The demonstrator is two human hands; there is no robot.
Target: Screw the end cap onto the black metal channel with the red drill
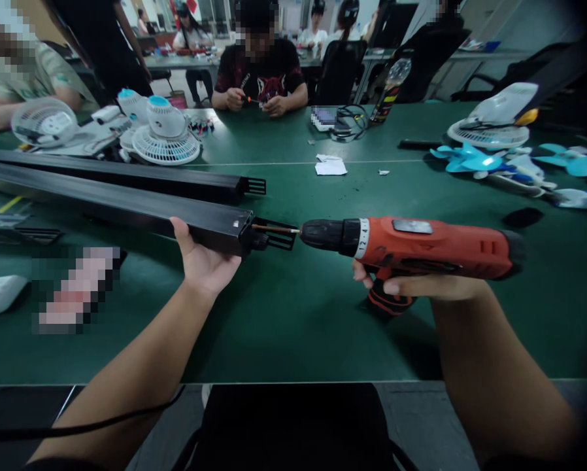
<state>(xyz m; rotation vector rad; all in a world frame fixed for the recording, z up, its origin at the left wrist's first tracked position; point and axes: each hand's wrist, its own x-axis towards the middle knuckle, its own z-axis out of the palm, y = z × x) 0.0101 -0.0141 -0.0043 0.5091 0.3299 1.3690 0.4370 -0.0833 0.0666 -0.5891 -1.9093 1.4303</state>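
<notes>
My left hand (205, 265) grips the near end of a long black rectangular housing (176, 209), thumb on its side and the other fingers hidden underneath. A dark knob and a slotted black bracket (281, 243) stick out of that end. In my right hand (406, 284) is an orange and black cordless drill (435, 245), held by its handle and pointing left. Its long thin bit (276, 229) reaches to the end face of the housing; whether the tip sits in a screw is hidden. A second black housing (176, 176) lies just behind the first.
Fan parts (166, 134) stand at the back left, and blue fan blades (465, 157) lie on the right. A phone-like blurred item (80, 288) is near my left arm. A bottle (390, 91) and white paper (330, 165) are farther back. Across the green table (293, 327) sits a co-worker (259, 65).
</notes>
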